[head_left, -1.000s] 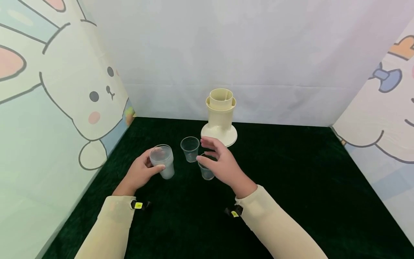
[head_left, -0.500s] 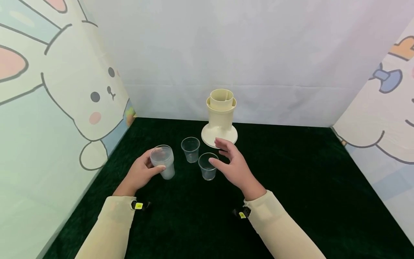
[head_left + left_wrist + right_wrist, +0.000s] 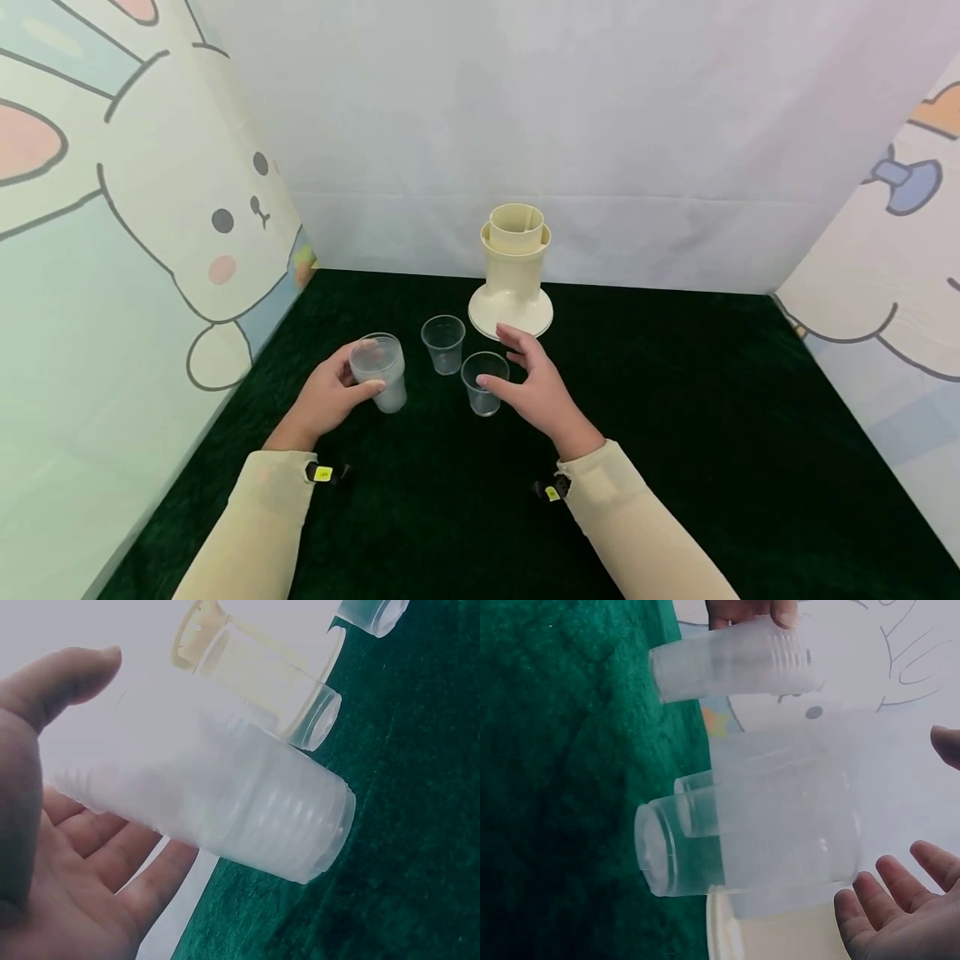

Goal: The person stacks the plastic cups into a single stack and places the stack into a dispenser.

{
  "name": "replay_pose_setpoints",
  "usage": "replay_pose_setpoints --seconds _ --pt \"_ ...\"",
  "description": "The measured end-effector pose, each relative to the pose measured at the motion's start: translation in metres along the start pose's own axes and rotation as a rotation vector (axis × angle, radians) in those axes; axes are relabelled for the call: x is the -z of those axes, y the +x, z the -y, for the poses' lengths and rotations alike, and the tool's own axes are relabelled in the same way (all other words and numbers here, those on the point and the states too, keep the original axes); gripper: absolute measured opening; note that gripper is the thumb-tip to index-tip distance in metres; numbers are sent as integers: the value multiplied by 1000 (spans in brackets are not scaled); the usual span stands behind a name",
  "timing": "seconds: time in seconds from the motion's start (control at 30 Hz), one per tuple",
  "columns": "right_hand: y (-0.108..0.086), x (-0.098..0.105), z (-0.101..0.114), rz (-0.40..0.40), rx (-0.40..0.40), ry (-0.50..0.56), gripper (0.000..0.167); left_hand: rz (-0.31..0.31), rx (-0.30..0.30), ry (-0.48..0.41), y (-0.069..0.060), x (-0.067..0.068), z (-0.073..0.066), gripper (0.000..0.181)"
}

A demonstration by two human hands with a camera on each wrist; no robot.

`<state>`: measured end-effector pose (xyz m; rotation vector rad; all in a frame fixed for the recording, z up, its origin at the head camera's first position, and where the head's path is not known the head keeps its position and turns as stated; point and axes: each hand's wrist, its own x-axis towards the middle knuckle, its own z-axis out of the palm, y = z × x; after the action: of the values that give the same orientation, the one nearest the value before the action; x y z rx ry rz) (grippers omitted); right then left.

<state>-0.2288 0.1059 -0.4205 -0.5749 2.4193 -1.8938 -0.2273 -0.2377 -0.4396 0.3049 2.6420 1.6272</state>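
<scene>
The left hand (image 3: 326, 398) reaches forward, thumb and fingers wrapped around a stack of clear cups (image 3: 381, 371). Just right of it, a single cup (image 3: 444, 348) stands upright on the worktop (image 3: 690, 417); a nearer cup (image 3: 482, 403) stands beside the right hand (image 3: 538, 390), whose thumb and fingers are spread apart, thumb over its rim.
</scene>
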Motion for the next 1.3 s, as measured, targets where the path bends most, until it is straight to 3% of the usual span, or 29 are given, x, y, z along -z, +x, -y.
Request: replay_pose_setpoints --seconds 0.5,0.87,1.3 --pt "-1 -7 -24 39 -125 26 85 -2 4 6 1 0 2 74" --pt "1 -15 -30 24 -215 70 71 8 -1 -19 1 -1 1 74" --pt "1 -15 -32 31 -214 87 71 2 5 -3 1 0 -1 73"
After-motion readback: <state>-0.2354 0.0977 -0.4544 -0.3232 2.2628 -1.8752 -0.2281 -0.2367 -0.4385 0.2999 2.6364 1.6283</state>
